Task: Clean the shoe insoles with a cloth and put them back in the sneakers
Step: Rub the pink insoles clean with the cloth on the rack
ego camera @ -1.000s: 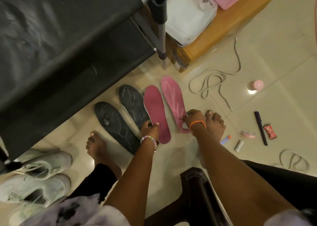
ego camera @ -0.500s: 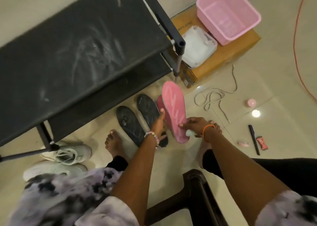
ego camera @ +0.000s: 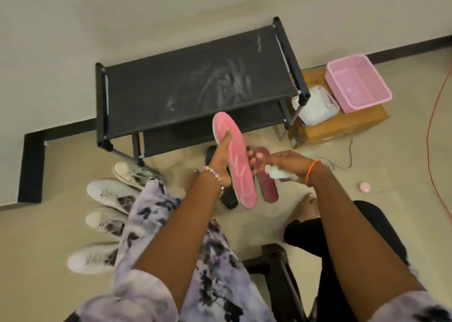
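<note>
Floor: pale tiled floor (ego camera: pixel 244 226) against a plain wall, with a black shoe rack (ego camera: pixel 195 89) ahead of you; a pink basket (ego camera: pixel 357 86) sits on a cardboard box (ego camera: pixel 342 126) to its right.
Left hand: your left hand (ego camera: pixel 220 160) grasps the pink insole (ego camera: pixel 234 160) from its left edge, thumb lying across the upper face near the toe end, lifting it clear of the floor and tilting it toward you.
Right hand: your right hand (ego camera: pixel 286 165) is clenched around a small pale cloth (ego camera: pixel 281 173), with its fingers (ego camera: pixel 254 159) touching or just beside the insole's right edge; you cannot tell which.
Other insoles: a darker pink insole (ego camera: pixel 266 184) lies on the floor just right of the lifted one; a black insole (ego camera: pixel 227 199) shows partly behind your left wrist.
Sneakers: white sneakers (ego camera: pixel 110 194) stand in a row on the floor at your left, well apart from the insoles.
Handling: the insole looks light, thin and flexible, so it will likely bend if held only by one end. Support it mid-length along the edge, palm beneath, and keep the wiping pressure modest so it does not fold or slip from your grip.
Stage: wiping looks about to begin; no insole is back in a sneaker yet.
</note>
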